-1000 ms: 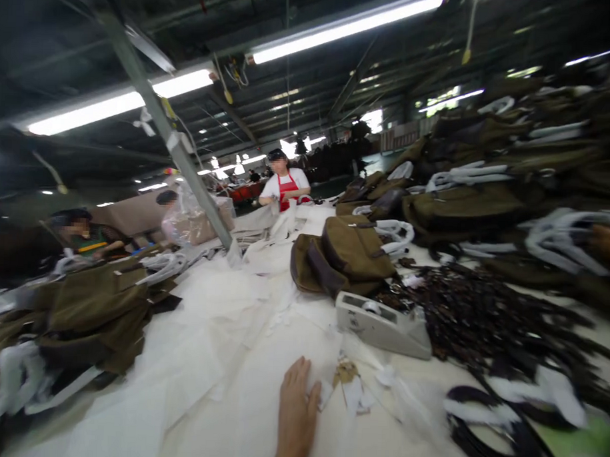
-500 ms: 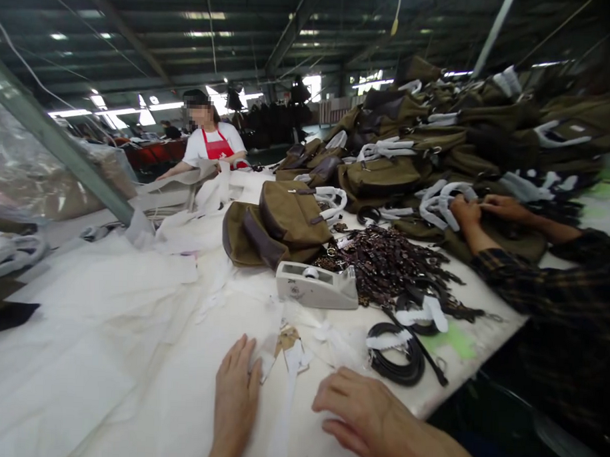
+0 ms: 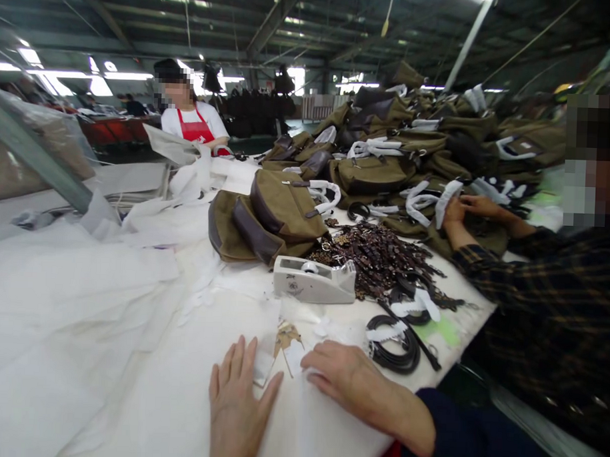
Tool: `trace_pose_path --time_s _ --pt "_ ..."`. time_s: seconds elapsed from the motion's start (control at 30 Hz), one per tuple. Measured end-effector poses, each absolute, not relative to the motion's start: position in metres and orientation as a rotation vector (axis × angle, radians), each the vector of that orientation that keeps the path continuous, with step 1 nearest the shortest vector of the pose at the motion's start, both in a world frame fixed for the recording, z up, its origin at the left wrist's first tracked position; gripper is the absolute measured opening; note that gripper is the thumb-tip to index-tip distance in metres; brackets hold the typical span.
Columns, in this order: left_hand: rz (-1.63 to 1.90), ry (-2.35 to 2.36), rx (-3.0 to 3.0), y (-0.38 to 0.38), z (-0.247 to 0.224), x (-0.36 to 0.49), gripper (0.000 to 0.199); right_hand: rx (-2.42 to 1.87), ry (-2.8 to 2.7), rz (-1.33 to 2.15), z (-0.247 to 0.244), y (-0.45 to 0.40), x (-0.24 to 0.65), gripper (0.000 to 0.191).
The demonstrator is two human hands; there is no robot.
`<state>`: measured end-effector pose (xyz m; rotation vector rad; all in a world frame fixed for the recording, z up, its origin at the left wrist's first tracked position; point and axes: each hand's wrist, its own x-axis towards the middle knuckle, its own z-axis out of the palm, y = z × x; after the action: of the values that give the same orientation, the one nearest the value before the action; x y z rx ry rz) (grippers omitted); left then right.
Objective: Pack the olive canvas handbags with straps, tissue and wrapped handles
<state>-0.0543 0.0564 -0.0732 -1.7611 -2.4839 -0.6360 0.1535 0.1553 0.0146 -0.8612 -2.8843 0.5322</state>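
My left hand point(image 3: 239, 403) lies flat with its fingers spread on the white paper point(image 3: 174, 384) near the front edge of the view. To its right, my right hand point(image 3: 349, 383) has its fingers curled together over thin white material at the fingertips; what they pinch, if anything, is too small to make out. Between the hands are scraps of white paper and a torn brown piece point(image 3: 287, 336). Just beyond them stands a grey tape dispenser point(image 3: 314, 281). A coiled black strap point(image 3: 395, 345) with white wrapping lies to the right of my right hand.
Olive bags point(image 3: 280, 207) with wrapped handles stand behind the dispenser, and a large pile point(image 3: 403, 132) rises beyond. Dark straps with metal clips point(image 3: 379, 258) are heaped right of centre. A person in plaid sleeves point(image 3: 504, 262) handles a bag at right. Another in a red apron point(image 3: 196, 126) stands behind.
My left hand has spread its fingers flat. My right hand has shifted slightly left and up, its fingers now closer together. The view has turned, showing more of the person at right.
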Motion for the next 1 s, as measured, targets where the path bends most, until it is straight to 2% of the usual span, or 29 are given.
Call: trace_pose_path --time_s 0.2,0.5,0.57,0.67,0.8,1.0 --pt "-0.624 -2.611 -1.596 0.05 -0.076 -0.072 0.063 -1.161 -2.802 0.335 0.006 0.181 0.127 0.01" --pt "-0.673 -2.592 -1.582 0.048 -0.078 -0.082 0.06 -1.208 -2.919 0.25 -0.027 0.188 0.093 0.012" --pt "-0.695 -2.579 -1.572 0.048 -0.077 -0.084 0.057 -1.229 -2.91 0.262 -0.025 0.189 0.091 0.01" --pt "-0.75 -2.577 -1.545 0.046 -0.076 -0.089 0.053 -1.232 -2.908 0.262 -0.018 0.19 0.085 0.021" --pt "-0.827 -2.58 -1.496 0.044 -0.075 -0.094 0.051 -1.242 -2.955 0.266 -0.012 0.189 0.07 0.024" --pt "-0.937 -2.582 -1.471 0.044 -0.075 -0.099 0.048 -1.263 -2.997 0.344 -0.01 0.187 0.058 0.014"
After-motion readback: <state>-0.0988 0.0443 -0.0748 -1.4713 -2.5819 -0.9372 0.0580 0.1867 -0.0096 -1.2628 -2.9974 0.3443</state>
